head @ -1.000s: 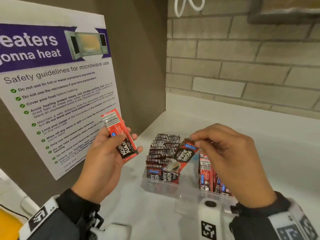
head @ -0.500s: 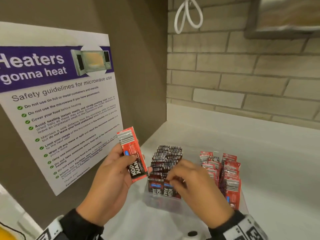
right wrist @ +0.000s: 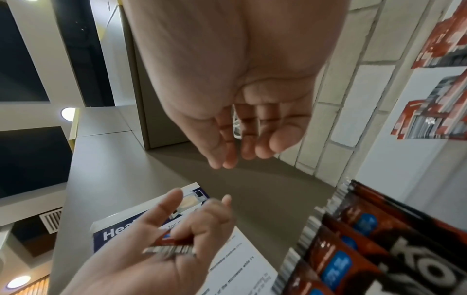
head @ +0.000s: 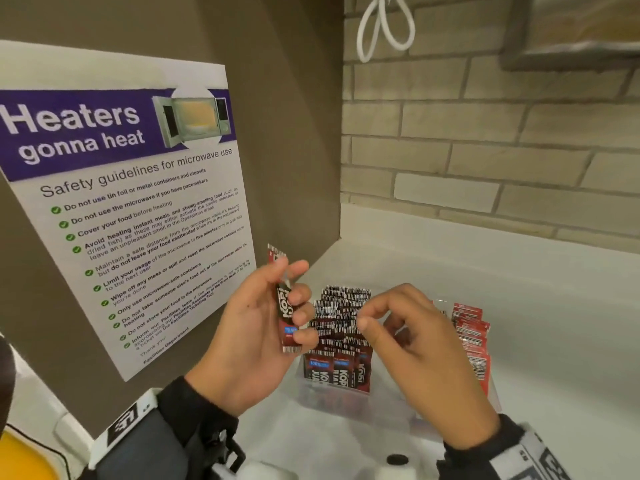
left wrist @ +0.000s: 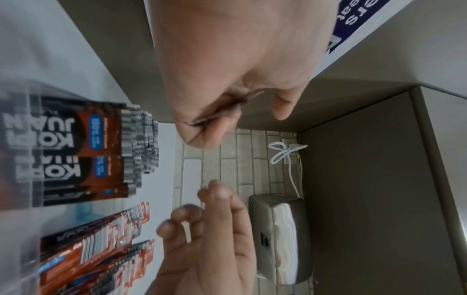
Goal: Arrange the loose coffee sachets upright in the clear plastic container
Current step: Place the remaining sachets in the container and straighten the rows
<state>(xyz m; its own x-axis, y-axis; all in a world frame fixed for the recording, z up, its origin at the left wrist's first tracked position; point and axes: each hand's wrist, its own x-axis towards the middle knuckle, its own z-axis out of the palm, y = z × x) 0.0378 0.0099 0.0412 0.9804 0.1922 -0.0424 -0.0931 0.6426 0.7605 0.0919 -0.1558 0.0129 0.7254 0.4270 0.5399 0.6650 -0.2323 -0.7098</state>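
Observation:
A clear plastic container (head: 346, 401) stands on the white counter. It holds a left row of upright dark coffee sachets (head: 341, 323) (left wrist: 101, 143) (right wrist: 353, 249) and a right row of red ones (head: 471, 336) (left wrist: 101, 249) (right wrist: 434, 111). My left hand (head: 294, 289) (right wrist: 192, 225) grips one loose red-and-black sachet (head: 284, 308) (right wrist: 169, 246) upright, just left of the container and above its rim. My right hand (head: 367, 317) (right wrist: 242, 147) (left wrist: 202, 209) hovers over the dark row with relaxed, empty fingers, close to the held sachet.
A microwave safety poster (head: 138, 220) hangs on the brown side panel at the left. A brick wall (head: 485, 150) lies behind, with a looped white cord (head: 384, 26) and a metal dispenser (left wrist: 278, 235) on it. White counter (head: 519, 289) stretches right of the container.
My right hand set its dark sachet into the left row, let go and rose empty toward the left hand. The left hand turned its sachet and moved nearer the container.

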